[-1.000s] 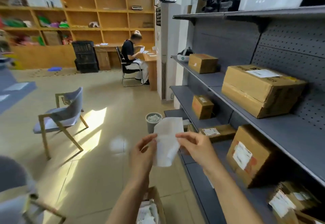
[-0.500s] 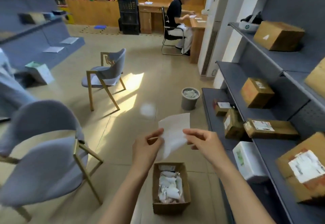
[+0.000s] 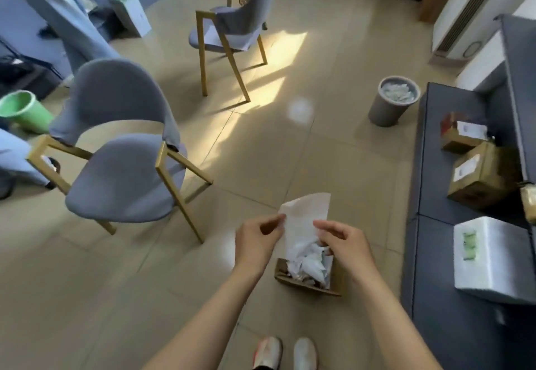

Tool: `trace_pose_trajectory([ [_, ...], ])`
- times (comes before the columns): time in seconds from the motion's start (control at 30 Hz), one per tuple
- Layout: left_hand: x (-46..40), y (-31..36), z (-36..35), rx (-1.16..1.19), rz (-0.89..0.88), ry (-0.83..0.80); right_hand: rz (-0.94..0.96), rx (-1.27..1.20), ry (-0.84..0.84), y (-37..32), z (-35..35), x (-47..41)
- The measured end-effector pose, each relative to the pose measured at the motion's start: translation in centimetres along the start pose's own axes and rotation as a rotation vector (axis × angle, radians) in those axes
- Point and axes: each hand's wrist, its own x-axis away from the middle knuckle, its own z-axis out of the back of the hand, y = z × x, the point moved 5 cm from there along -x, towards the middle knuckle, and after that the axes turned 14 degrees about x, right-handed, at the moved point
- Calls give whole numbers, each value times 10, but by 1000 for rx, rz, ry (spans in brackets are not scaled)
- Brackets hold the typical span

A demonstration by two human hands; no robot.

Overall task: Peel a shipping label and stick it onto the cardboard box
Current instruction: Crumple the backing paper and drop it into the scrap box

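Head view: two grey chairs (image 3: 121, 163), one grey bin (image 3: 397, 99) and three cardboard boxes (image 3: 478, 178) on the low shelf (image 3: 435, 166). Left hand (image 3: 256, 239) and right hand (image 3: 345, 242) each pinch one white label sheet (image 3: 304, 216), arms outstretched, above a floor box (image 3: 307, 282) of crumpled paper.

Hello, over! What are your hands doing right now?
Left hand and right hand both pinching the white label sheet. Held above small floor box full of crumpled paper. Not yet stuck on a box. Nothing in the way.
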Motion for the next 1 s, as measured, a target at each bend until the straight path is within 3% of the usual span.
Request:
trace_pose_trajectory([
  [0.17,-29,-66,-32,-111,82,23,-99,5,36,65,-14,-44],
  [0.63,-82,-235,-114,-291,427,-250,-392,100,41,229,-58,-144],
  [0.8,-92,-251,-111,-313,435,-357,-418,59,29,252,-71,-171],
  [1.0,-100,-249,-84,-449,318,-305,-426,62,-8,253,-72,-178],
])
